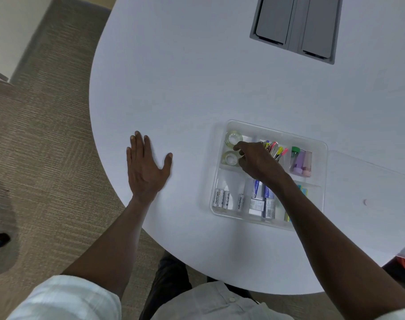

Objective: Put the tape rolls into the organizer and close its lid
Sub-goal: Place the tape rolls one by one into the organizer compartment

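A clear plastic organizer (321, 144) sits on the white table, right of centre. Two clear tape rolls lie in its far left compartment, one (233, 138) behind the other (229, 157). My right hand (257, 161) reaches into that compartment, fingertips between and touching the rolls; whether it grips one I cannot tell. My left hand (146, 166) rests flat on the table to the left of the organizer, fingers spread, holding nothing. The clear lid (367, 181) lies flat on the table, right of the organizer.
Other compartments hold batteries (222, 199), small boxes (261, 202), highlighters (276, 150), glue sticks (300, 161) and sticky notes (303, 190). A grey cable hatch (296, 26) is set in the table far behind. The table's curved edge runs left and near.
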{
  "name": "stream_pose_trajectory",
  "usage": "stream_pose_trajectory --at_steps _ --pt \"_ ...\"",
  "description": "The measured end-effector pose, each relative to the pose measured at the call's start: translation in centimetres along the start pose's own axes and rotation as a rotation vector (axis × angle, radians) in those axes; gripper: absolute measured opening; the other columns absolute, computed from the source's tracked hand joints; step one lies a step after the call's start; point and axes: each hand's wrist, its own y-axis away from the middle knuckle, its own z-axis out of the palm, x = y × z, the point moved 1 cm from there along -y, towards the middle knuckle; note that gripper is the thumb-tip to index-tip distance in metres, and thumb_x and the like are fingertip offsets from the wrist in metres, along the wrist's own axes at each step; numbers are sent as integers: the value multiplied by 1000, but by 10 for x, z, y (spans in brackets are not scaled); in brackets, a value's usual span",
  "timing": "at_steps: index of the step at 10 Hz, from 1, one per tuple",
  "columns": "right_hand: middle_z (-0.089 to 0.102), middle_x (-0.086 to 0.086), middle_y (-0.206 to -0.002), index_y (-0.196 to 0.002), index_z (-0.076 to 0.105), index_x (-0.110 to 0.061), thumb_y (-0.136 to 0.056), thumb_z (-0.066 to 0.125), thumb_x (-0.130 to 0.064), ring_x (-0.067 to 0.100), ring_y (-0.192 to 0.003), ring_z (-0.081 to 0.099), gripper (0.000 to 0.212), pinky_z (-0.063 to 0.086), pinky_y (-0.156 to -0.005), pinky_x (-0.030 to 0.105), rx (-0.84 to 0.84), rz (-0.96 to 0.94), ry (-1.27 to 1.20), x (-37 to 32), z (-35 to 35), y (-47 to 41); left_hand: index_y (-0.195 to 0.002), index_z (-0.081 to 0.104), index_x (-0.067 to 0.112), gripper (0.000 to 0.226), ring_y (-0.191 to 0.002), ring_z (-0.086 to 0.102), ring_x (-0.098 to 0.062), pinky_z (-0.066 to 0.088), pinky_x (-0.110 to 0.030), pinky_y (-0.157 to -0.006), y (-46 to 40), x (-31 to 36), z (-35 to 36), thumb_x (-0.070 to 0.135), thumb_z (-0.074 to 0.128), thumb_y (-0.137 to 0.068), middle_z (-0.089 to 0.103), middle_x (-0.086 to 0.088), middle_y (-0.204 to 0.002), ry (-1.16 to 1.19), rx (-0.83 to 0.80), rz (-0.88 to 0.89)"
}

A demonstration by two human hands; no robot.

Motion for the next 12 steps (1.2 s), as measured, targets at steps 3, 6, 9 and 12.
stream_pose_trajectory --at_steps 3,6,9,12 --pt "72 23 -90 -109 64 -2 -78 64 1 36 -84 68 31 56 -75 40 65 126 -74 -4 13 -2 -156 28 4 86 -159 14 -26 16 -44 -130 1 0 0 60 49 -95 18 -16 -168 12 19 10" --pt "72 23 -95 -109 65 0 -81 64 1 35 -87 69 28 57 -77 43 111 146 -145 -2 14 1 -156 29 3 85 -159 14 -26 17 -45 -129 1 0 0 60 48 -95 18 -16 -168 18 14 12" --pt "73 22 -92 -96 69 4 -80 63 2 37 -88 67 18 52 -75 36 224 232 -132 -6 20 2 -156 27 3 86 -159 13 -26 16 -45 -129 1 -1 0 61 48 -95 17 -16 -169 19 -13 15" --pt "72 23 -80 -86 69 5 -82 60 1 39 -75 67 10 54 -67 38 224 193 -98 -9 20 8 -158 23 4 87 -159 9 -26 13 -44 -130 1 -3 0 61 46 -96 12 -15 -169 28 -57 22"
